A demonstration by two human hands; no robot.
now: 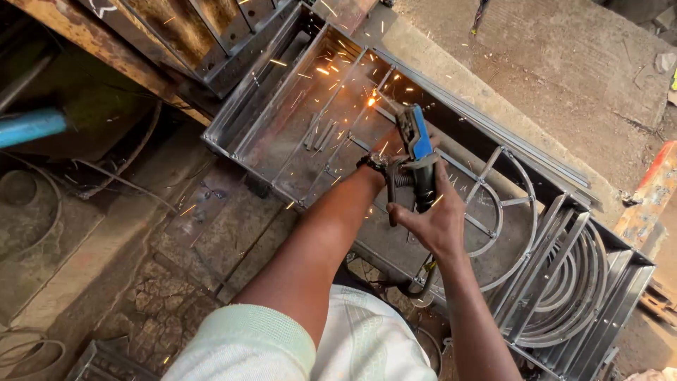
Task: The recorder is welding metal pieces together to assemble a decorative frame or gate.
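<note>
Right hand (436, 224) clenched round the black body of the grinder (417, 161), knuckles up, fingers wrapped tight. Left hand (384, 164) further forward on the same tool, gripping at its side near the head, wristwatch (372, 163) showing at the wrist; fingers mostly hidden behind the grinder, so exact grip hard to tell. Grinder blue and black, angled away toward the upper left, nose down on the frame (296, 123). Sparks (369, 101) bright orange at the contact point, scattering left across the sheet panel. Frame lying flat on the ground, rectangular steel sections with thin bars across the panel. Curved bars (557, 282) inside the frame's right end, nested arcs, just right of the right forearm. Cable (422, 282) dropping from the grinder's tail under the right wrist. Blue pipe (32, 125) at far left, well apart. Cracked concrete floor (162, 303) beneath.
</note>
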